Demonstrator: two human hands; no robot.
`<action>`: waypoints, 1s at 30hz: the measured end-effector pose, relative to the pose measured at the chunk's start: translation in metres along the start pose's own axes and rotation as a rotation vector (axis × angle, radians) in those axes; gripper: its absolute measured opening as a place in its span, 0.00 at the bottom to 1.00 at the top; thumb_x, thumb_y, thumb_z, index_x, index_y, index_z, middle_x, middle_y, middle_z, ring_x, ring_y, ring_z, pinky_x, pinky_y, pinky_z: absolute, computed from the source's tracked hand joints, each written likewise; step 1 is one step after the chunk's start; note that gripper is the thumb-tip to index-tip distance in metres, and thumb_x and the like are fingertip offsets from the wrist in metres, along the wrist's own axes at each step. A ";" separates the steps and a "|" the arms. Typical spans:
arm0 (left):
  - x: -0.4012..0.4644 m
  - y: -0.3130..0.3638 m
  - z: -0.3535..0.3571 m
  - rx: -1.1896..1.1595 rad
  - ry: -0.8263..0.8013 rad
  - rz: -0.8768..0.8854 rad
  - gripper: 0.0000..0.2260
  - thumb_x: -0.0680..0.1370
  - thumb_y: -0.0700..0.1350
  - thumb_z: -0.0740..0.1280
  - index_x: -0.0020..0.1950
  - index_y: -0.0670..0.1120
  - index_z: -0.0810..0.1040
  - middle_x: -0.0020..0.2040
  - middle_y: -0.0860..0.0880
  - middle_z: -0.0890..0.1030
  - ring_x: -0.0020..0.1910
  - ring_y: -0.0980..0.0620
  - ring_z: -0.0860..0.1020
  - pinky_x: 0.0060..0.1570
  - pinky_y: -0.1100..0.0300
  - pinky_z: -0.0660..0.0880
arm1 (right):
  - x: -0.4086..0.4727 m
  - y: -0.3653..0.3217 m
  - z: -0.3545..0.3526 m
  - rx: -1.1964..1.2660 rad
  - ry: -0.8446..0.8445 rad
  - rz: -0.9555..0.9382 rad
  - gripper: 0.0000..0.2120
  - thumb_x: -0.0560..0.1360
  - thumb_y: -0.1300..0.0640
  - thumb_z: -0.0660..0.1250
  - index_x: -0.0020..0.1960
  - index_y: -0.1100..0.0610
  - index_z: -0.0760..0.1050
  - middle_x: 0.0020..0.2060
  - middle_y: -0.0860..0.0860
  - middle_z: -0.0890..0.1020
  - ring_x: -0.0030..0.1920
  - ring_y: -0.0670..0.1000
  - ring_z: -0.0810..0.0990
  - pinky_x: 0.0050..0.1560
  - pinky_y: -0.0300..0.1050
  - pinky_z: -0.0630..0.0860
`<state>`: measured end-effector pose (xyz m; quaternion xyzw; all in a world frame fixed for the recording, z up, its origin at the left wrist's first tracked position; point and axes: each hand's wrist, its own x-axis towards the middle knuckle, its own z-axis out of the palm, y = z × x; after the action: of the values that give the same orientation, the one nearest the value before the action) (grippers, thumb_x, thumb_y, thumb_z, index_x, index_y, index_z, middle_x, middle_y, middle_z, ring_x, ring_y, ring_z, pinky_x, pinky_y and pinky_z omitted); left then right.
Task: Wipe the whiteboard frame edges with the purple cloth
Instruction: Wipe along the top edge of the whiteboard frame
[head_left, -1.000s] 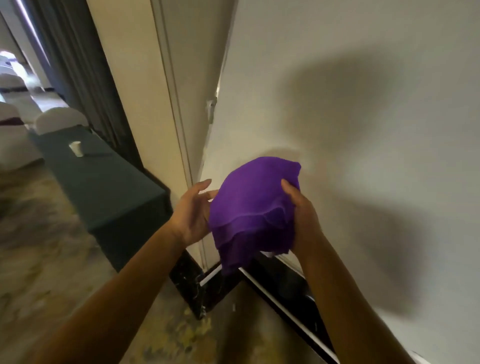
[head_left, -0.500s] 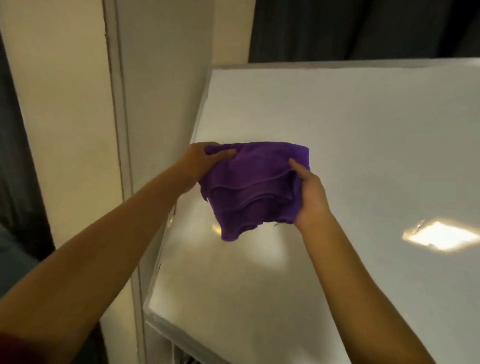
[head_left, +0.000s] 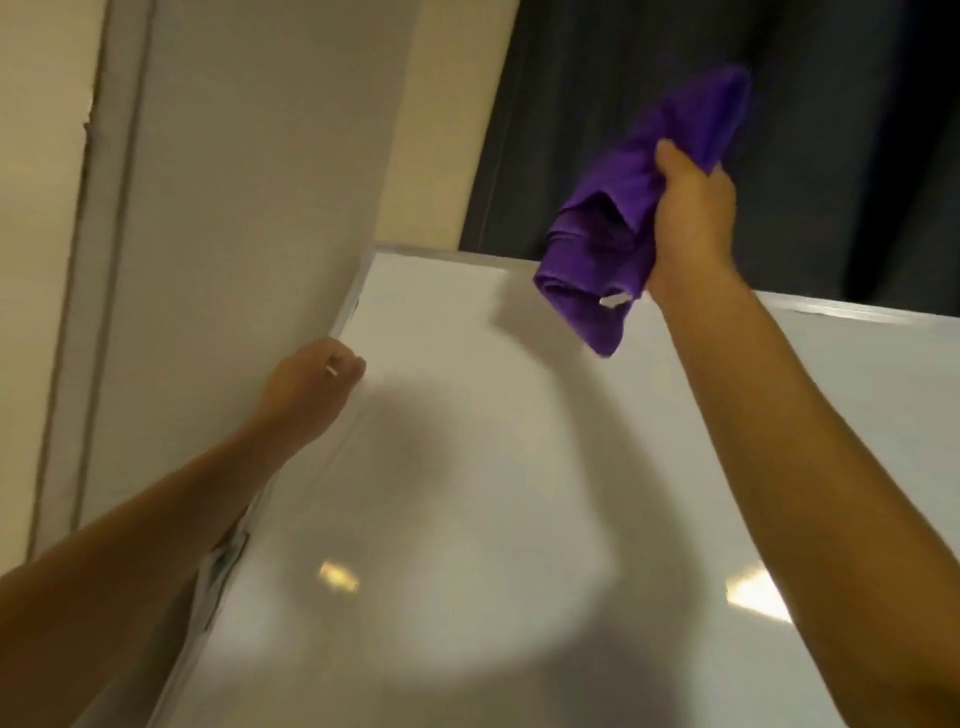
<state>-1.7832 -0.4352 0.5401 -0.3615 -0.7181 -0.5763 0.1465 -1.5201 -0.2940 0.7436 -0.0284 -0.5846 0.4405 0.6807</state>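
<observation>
The purple cloth (head_left: 623, 218) is bunched up in my right hand (head_left: 691, 218), raised at the top frame edge (head_left: 457, 258) of the whiteboard (head_left: 493, 467); the cloth's lower end hangs over that edge. My left hand (head_left: 309, 389) sits on the board's left frame edge (head_left: 345, 317) with the fingers curled around it, just below the top left corner. The board's white face fills the lower right of the view and carries the shadows of my arms.
A beige wall with a door frame (head_left: 93, 260) stands close on the left of the board. A dark curtain (head_left: 779, 78) hangs behind the top edge. Bright light reflections (head_left: 758, 597) lie on the board's face.
My left hand has let go of the cloth and moved down-left to the board's left edge. My right hand has lifted the cloth up and right to the top edge. The view tilted upward.
</observation>
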 end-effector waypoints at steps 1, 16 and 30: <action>0.006 -0.003 0.000 0.015 -0.011 0.025 0.06 0.81 0.45 0.66 0.47 0.44 0.79 0.45 0.46 0.81 0.47 0.42 0.79 0.48 0.52 0.72 | 0.011 0.000 0.015 -0.155 -0.022 -0.137 0.12 0.77 0.53 0.67 0.59 0.53 0.78 0.48 0.47 0.85 0.47 0.46 0.84 0.46 0.35 0.80; 0.081 -0.062 0.027 0.228 -0.255 0.647 0.08 0.80 0.48 0.67 0.53 0.45 0.81 0.55 0.47 0.81 0.53 0.48 0.78 0.54 0.55 0.76 | 0.043 0.185 0.227 -1.078 -0.769 -0.171 0.13 0.77 0.43 0.65 0.56 0.48 0.80 0.53 0.48 0.82 0.55 0.52 0.78 0.57 0.47 0.74; 0.074 -0.071 0.071 0.228 -0.079 0.899 0.18 0.76 0.52 0.74 0.63 0.45 0.83 0.68 0.43 0.81 0.66 0.41 0.80 0.68 0.45 0.74 | 0.074 0.194 0.280 -1.278 -0.775 0.314 0.27 0.74 0.37 0.68 0.66 0.53 0.74 0.58 0.52 0.82 0.56 0.53 0.80 0.63 0.49 0.74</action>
<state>-1.8687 -0.3481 0.5144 -0.6402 -0.5539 -0.3588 0.3931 -1.8652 -0.2620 0.7812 -0.3430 -0.9120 0.0866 0.2076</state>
